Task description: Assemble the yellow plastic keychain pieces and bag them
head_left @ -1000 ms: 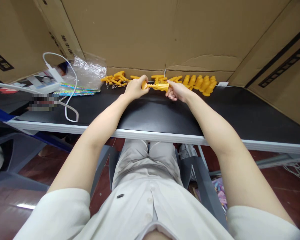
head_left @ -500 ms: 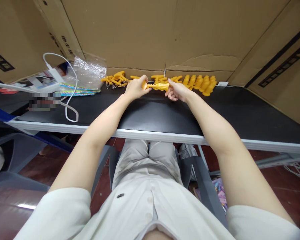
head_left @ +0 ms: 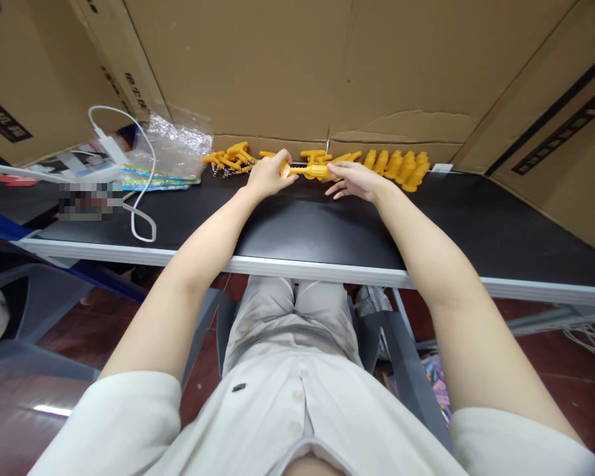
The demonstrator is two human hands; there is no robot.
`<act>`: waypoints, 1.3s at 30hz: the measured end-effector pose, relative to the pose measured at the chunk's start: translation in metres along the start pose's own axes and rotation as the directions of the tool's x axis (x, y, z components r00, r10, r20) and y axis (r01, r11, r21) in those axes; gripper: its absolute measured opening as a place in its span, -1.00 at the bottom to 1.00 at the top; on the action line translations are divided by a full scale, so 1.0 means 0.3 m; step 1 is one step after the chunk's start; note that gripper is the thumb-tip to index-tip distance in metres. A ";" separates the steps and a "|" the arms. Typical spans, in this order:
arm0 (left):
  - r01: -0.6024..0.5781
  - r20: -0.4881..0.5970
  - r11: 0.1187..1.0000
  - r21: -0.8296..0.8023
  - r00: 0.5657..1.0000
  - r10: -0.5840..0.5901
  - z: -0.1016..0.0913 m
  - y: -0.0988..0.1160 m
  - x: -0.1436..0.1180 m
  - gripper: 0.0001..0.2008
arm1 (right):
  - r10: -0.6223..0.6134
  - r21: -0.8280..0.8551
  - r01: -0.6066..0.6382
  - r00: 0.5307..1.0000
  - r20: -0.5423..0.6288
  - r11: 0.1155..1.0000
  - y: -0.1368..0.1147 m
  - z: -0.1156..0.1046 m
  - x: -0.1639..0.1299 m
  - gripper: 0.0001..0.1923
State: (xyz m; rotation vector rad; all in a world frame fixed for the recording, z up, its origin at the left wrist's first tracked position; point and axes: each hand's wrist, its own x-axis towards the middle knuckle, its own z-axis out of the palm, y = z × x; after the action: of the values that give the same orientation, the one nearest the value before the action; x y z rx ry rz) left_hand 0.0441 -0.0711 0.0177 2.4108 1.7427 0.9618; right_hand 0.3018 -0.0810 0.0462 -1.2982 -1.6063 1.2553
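A yellow plastic corkscrew (head_left: 316, 172) is held level above the black tabletop, its threaded stem showing between my hands. My left hand (head_left: 269, 174) is closed round its handle end. At the other end, the fingertips of my right hand (head_left: 356, 180) are on the ribbed sleeve, with the lower fingers stretched out. Behind my hands lie yellow T-shaped handles (head_left: 311, 153). More handles (head_left: 235, 155) with metal spirals are heaped to the left. A row of yellow sleeves (head_left: 401, 166) stands on the right.
Clear plastic wrap (head_left: 178, 142) and colourful packets (head_left: 163, 180) lie on the left, near a white cable (head_left: 152, 155). Cardboard (head_left: 277, 73) walls the back and sides. A metal edge (head_left: 302, 266) runs along the table's front. A small white piece (head_left: 442, 168) lies at the back right.
My right hand has rolled over the sleeve, its fingers going from curled beneath to stretched out. My left hand keeps its hold in nearly the same place.
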 end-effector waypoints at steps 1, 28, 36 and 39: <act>0.000 0.000 1.000 0.002 1.000 0.000 0.002 -0.001 0.000 -0.47 | -0.023 0.001 0.023 1.000 0.002 1.000 0.005 -0.001 0.002 -0.62; -0.023 0.058 1.000 -0.019 0.998 0.024 0.020 -0.046 0.015 -0.19 | -0.422 0.086 0.469 0.849 -0.319 0.879 0.095 -0.072 0.164 -0.23; 0.112 0.303 0.971 0.209 0.937 -0.174 -0.008 -0.004 -0.016 -0.16 | -0.513 -0.125 0.507 0.771 -0.377 0.853 0.148 -0.136 0.254 -0.13; 0.122 0.400 0.958 0.258 0.890 -0.221 -0.018 -0.003 -0.018 -0.25 | -0.535 -0.234 0.481 0.766 -0.356 0.845 0.145 -0.129 0.259 -0.08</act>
State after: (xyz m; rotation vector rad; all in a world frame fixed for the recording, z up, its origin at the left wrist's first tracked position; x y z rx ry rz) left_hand 0.0398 -0.0772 0.0193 2.2970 1.9269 0.1964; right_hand 0.3308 0.0047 0.0116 -1.0054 -1.5931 0.5048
